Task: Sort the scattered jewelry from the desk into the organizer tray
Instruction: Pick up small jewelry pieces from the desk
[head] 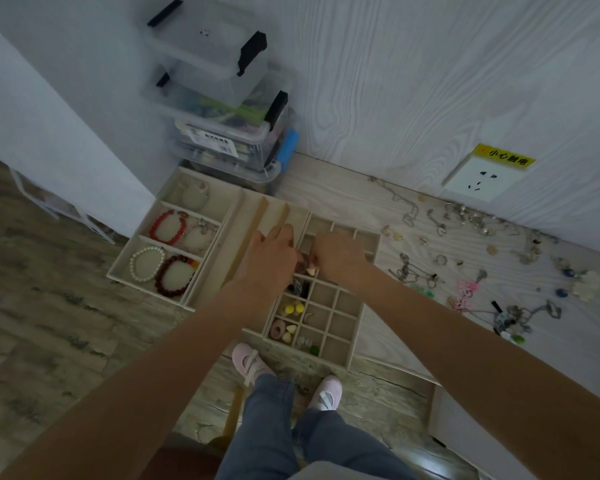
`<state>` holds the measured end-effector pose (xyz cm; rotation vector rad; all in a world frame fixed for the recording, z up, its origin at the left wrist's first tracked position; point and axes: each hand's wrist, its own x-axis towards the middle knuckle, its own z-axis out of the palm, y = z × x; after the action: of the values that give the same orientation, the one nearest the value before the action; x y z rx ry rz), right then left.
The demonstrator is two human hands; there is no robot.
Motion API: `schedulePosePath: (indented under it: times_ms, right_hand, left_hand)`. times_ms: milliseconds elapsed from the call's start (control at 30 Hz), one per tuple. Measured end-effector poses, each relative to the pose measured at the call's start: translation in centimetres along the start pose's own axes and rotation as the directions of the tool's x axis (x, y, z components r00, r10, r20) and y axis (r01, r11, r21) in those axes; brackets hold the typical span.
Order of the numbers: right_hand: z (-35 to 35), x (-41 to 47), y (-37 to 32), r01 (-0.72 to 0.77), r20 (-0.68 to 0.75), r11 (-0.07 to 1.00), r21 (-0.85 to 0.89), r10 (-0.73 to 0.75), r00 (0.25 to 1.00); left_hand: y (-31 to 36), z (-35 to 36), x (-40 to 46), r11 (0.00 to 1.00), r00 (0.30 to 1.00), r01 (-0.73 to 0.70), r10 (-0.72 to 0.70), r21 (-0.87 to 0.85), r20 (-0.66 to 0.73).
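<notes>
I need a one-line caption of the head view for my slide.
Both hands, left hand and right hand, work over the grid tray; loose jewelry lies to its right.

Dim, perhaps wood-plank floor (49,323)

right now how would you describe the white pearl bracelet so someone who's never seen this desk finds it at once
Start at the stack of clear storage boxes against the wall; just in front lies a beige tray with three wide sections. The white pearl bracelet is in the section nearest the person, on its left side. It is the only white ring of beads; beside it lies a dark red bracelet.
</notes>
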<state>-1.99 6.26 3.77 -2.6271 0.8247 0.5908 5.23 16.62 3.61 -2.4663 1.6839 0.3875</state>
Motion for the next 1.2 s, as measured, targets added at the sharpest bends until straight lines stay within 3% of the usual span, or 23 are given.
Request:
schedulePosePath:
  times_ms: [133, 300, 467, 733, 933, 1000, 1033, 1067, 1133, 1200]
  right_hand:
    - [0.6, -0.1, 0.3, 0.012, -0.036, 1.000, -0.007, -0.013, 0.999]
    - [0.8, 0.4, 0.8, -0.041, 0.054, 0.989, 0.143, 0.033, 0.998]
    - [1.0, 0.6, 1.0, -0.041, 0.076, 0.984, 0.173, 0.028, 0.997]
    - [1.1, 0.6, 1.3, -0.023, 0.051, 0.983, 0.185, 0.014, 0.999]
    - [0.1, 0.0, 1.9, -0.003, -0.010, 0.933, 0.359, 0.008, 1.000]
    - [-0.2, -0.2, 2.1, -0.022, -0.017, 0.857, 0.515, 0.035, 0.999]
    - [-0.3, -0.3, 2.1, -0.059, 0.020, 0.749, 0.660, 0.061, 0.998]
    - [-0.5, -0.6, 2.0, -0.129, 0.099, 0.573, 0.809, 0.084, 0.992]
    - [-0.6, -1.2, 2.4, -0.209, 0.211, 0.247, 0.946, 0.018, 0.977]
    - [-0.6, -1.6, 2.7, -0.221, 0.229, 0.108, 0.969, -0.064, 0.971]
  left_hand:
    - [0.0, -0.2, -0.1, 0.999, 1.000, -0.023, 0.023, 0.031, 0.017]
    - [0.1, -0.7, -0.1, 0.999, 0.999, -0.036, 0.034, 0.036, 0.032]
    - [0.2, -0.6, -0.3, 0.998, 0.999, -0.036, 0.035, 0.044, 0.024]
    - [0.0, -0.3, -0.3, 0.999, 1.000, -0.024, 0.023, 0.030, 0.017]
    - [0.0, -0.2, -0.3, 0.999, 0.999, -0.023, 0.022, 0.033, 0.027]
    - [-0.1, -0.2, -0.4, 1.000, 0.999, -0.019, 0.019, 0.008, 0.029]
    - [0.0, -0.2, -0.4, 1.000, 1.000, -0.013, 0.014, -0.025, 0.022]
    - [-0.1, -0.2, -0.4, 0.996, 1.000, 0.000, 0.001, -0.089, 0.009]
    - [-0.1, -0.5, -0.5, 0.941, 0.998, 0.055, -0.066, -0.335, -0.021]
    - [-0.1, -0.7, -0.4, 0.818, 0.988, 0.093, -0.148, -0.568, -0.051]
